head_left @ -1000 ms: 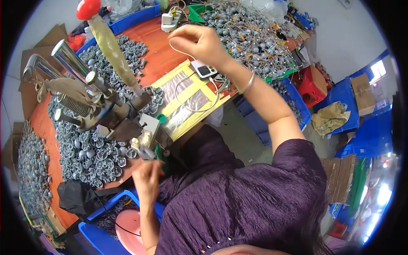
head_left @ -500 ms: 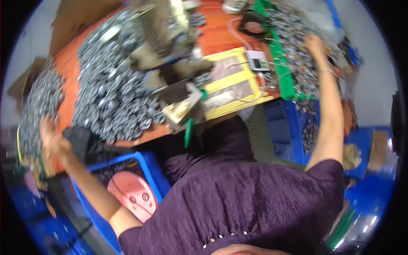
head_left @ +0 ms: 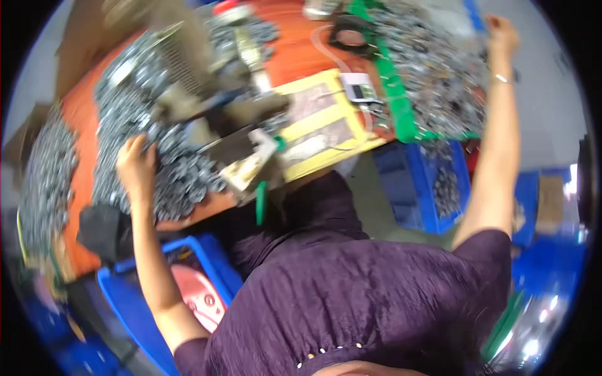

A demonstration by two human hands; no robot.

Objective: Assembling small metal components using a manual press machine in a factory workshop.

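My left hand (head_left: 136, 168) is over a heap of small, shiny grey round parts (head_left: 182, 191) left of the middle. Its thumb stands apart from the fingers, and nothing shows between them. My right hand (head_left: 503, 41) is raised at the far right, beyond a green-edged tray (head_left: 401, 116) of small mixed metal and clear parts. Blur smears the right fingers, and whether they hold anything is unclear. Between my arms stands a worn bench machine (head_left: 235, 122) with a green handle (head_left: 261, 203).
Another grey heap (head_left: 47, 182) lies at the left. A yellow-framed panel (head_left: 326, 153) and a small white device with a cable (head_left: 359, 88) sit right of the machine. Blue bins (head_left: 411, 188) stand below the table edge; the left bin (head_left: 116, 294) contains a pink object (head_left: 204, 301).
My left hand has moved right and away from me, from the left heap to the larger one. My right hand has lifted from the tray's parts, out to the far right. The view has shifted.
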